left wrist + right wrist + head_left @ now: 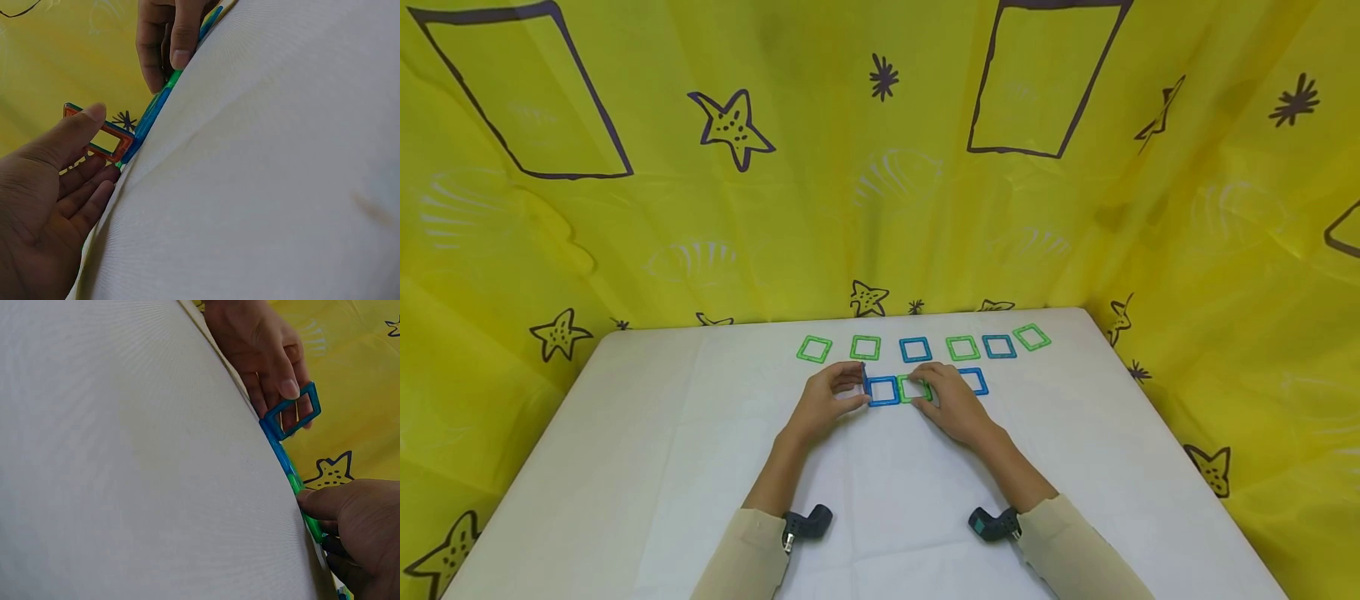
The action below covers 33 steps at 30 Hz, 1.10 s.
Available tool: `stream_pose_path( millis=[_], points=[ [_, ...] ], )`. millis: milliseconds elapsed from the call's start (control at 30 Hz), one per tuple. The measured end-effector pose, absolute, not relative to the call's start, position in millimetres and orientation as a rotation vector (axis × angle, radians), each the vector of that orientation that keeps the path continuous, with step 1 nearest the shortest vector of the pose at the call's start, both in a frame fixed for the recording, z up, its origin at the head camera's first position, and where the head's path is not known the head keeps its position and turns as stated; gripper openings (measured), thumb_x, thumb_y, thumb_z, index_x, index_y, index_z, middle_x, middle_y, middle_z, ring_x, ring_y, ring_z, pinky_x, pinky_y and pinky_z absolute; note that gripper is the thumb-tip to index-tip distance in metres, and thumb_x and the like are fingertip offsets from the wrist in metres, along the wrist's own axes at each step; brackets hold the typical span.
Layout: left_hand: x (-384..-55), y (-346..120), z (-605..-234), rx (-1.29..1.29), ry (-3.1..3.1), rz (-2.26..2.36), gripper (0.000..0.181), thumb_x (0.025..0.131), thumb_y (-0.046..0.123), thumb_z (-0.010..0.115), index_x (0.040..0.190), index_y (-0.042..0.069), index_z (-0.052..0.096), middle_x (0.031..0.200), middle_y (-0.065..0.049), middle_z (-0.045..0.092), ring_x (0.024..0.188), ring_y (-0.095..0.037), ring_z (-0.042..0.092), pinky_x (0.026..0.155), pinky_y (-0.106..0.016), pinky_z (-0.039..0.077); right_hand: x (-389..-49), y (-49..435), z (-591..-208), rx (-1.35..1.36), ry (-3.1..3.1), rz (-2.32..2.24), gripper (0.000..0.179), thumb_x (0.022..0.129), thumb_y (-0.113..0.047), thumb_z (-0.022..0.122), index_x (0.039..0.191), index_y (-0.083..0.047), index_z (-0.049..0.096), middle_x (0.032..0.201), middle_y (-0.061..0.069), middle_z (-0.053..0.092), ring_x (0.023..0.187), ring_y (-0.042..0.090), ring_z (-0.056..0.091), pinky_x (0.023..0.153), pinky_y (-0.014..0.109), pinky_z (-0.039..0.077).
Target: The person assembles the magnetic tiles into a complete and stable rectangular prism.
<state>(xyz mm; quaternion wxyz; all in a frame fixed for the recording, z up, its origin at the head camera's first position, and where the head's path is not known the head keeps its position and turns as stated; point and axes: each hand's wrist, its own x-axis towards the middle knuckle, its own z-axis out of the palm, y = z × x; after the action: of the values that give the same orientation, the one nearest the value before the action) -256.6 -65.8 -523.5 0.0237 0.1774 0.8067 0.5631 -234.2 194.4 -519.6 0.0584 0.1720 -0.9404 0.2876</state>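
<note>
Pinches with left hand point(826, 402) upright blue-edged square plastic frame point(315, 399), touching flat blue square plastic frame point(883, 403). Clamps with right hand point(953, 402) adjoining flat green square plastic frame point(312, 525). Located on white table point(700, 467), toward far edge.

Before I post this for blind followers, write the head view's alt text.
A left hand holds a blue-edged plastic square frame upright beside a flat blue plastic square; right hand grips the adjoining green plastic square. Six more squares lie behind.
</note>
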Motion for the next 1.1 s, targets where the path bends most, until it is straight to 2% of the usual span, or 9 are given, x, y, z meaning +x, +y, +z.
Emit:
stream_pose_path(
  millis=[233, 433, 700, 1100],
  points=[
    [-255.5, -65.4, -526.4, 0.59, 2.541, 1.694, 0.061, 0.088, 0.005, 0.086, 0.142, 0.003, 0.06, 0.136, -0.009, 0.067, 0.127, -0.027, 0.062, 0.108, -0.036, 0.051, -234.4, 193.7, -517.9, 0.541, -2.849, 0.873, 0.036, 0.098, -0.017, 0.077, 0.133, -0.009, 0.07, 0.14, 0.007, 0.062, 0.134, 0.029, 0.053, 0.114, 0.044, 0.045],
    [-256.7, -65.0, -527.3, 0.581, 2.59, 1.65, 0.064, 0.085, 0.004, 0.088, 0.143, 0.004, 0.061, 0.134, -0.009, 0.068, 0.122, -0.027, 0.064, 0.106, -0.038, 0.053, -236.3, 193.7, -517.0, 0.551, -2.85, 0.866, 0.036, 0.099, -0.017, 0.077, 0.133, -0.008, 0.07, 0.141, 0.008, 0.062, 0.134, 0.03, 0.053, 0.115, 0.044, 0.045],
    [-258.9, -64.7, -527.4, 0.559, 2.628, 1.581, 0.063, 0.086, 0.007, 0.087, 0.144, 0.006, 0.062, 0.133, -0.008, 0.069, 0.119, -0.026, 0.065, 0.104, -0.038, 0.054, -237.2, 193.9, -517.8, 0.525, -2.854, 0.87, 0.037, 0.098, -0.017, 0.077, 0.134, -0.009, 0.069, 0.142, 0.007, 0.062, 0.136, 0.03, 0.051, 0.116, 0.044, 0.044],
    [-258.0, -65.2, -529.3, 0.563, 2.644, 1.536, 0.063, 0.087, 0.011, 0.088, 0.145, 0.01, 0.063, 0.134, -0.002, 0.07, 0.124, -0.023, 0.062, 0.107, -0.04, 0.052, -234.9, 194.3, -518.9, 0.522, -2.864, 0.88, 0.037, 0.099, -0.018, 0.077, 0.134, -0.009, 0.069, 0.142, 0.008, 0.062, 0.135, 0.03, 0.052, 0.115, 0.044, 0.044]
  ],
)
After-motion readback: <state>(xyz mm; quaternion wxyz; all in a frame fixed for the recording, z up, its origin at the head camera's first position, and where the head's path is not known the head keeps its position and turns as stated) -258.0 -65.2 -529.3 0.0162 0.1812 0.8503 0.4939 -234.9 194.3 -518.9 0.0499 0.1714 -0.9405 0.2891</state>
